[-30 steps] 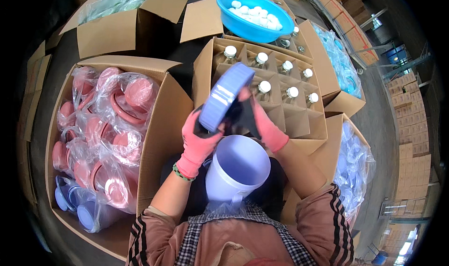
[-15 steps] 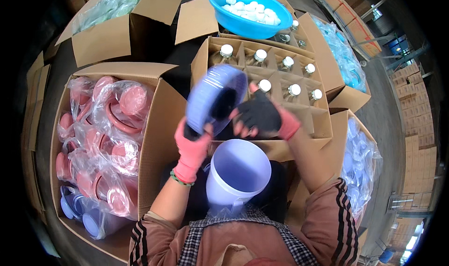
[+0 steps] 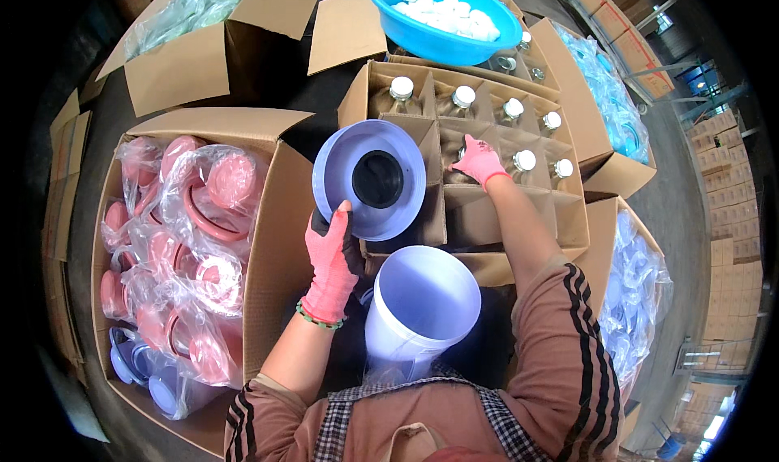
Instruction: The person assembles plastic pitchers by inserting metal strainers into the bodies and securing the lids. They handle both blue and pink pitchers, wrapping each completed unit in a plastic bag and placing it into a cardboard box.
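My left hand, in a pink and black glove, holds a round purple lid by its near edge. The lid has a black disc at its centre, turned towards me. My right hand reaches into a divided cardboard box and closes around the top of a clear bottle, whose cap is hidden under the glove. Several more bottles with white caps stand upright in the box's compartments. Below the lid, an uncovered purple plastic jug stands close against my body.
A blue basin of white caps rests beyond the bottle box. To the left, a carton holds bagged pink and purple jugs. Cartons of bagged purple pieces and blue pieces stand at right; another of green pieces is far left.
My right hand has left the lid's side and moved right onto a bottle in the box. The lid has turned from a steep tilt so that its disc now shows fully.
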A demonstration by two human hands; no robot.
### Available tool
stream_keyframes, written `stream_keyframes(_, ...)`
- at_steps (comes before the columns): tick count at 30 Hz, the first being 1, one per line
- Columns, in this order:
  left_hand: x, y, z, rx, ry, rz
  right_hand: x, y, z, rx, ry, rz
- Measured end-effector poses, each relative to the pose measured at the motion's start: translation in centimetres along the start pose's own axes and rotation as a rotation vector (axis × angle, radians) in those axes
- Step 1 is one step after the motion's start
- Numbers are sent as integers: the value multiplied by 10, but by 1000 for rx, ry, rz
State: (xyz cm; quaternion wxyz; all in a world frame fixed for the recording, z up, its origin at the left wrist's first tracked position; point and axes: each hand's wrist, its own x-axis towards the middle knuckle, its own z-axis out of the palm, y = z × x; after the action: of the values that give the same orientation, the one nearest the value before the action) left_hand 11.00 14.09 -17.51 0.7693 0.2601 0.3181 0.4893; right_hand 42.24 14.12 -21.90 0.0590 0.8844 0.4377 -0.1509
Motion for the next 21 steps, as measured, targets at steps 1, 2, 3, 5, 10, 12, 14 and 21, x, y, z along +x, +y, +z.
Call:
stream_keyframes(1, 2, 2, 0, -14, -13, -7, 0, -1, -4, 19, -36, 5)
stream_keyframes(2, 3, 2, -2, -13, -14, 6, -6, 0, -3, 8, -3, 10)
stream_keyframes(3, 6, -3, -7, -13, -16, 18, -11, 2, -3, 9, 45, 14)
stream_keyframes(5, 10, -13, -20, -118, -14, 17, -31, -1, -20, 13, 139, 13)
stream_keyframes(10, 22, -9, -31, -412, -116, -103, -78, 9, -129, -7, 284, -64)
stream_keyframes(12, 31, -8, -45, -335, -162, -46, -127, 5, -183, 116, 376, -139)
stream_keyframes(14, 26, -2, -46, -559, -545, -70, -173, 18, -213, 280, 542, -144)
stream_keyframes(21, -6, 8, -5, -509, -778, 23, -286, 84, -132, 1496, 651, 75)
